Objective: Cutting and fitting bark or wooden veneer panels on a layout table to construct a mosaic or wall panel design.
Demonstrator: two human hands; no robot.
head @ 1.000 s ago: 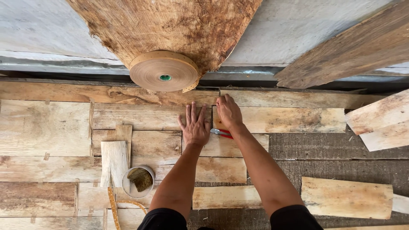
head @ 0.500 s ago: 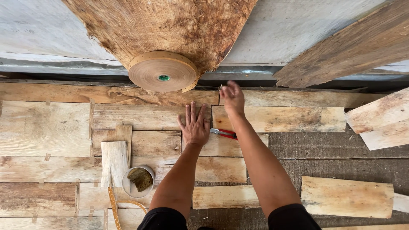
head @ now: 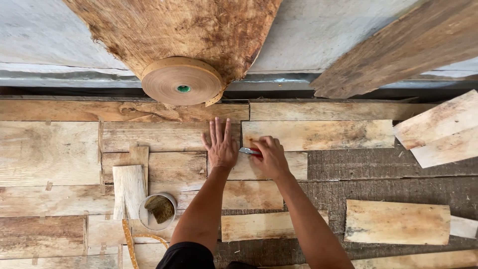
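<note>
Now I see both hands over a floor of thin wood veneer sheets (head: 164,137). The left hand (head: 220,147) lies flat on the sheets, palm down, with all fingers stretched and a little spread, so it grips nothing and only presses on the wood. Just beside it, the right hand (head: 270,158) is closed around a small cutter (head: 247,151) with a red body and a grey tip. The tip points to the left hand and lies at the seam where two sheets meet, under the lower edge of a long pale strip (head: 318,134).

Above the hands, a big roll of brown paper tape (head: 182,82) stands against a rough bark-coloured slab (head: 184,27), and a loose end of tape hangs at the right side of the roll. At the lower left, well apart from the hands, a small round white pot (head: 158,209) holds something dark, next to an upright small piece of wood (head: 128,187). A loose strip of tape (head: 130,244) curls below the pot. To the right, separate veneer pieces (head: 397,221) lie on a dark grey mat (head: 393,174).
</note>
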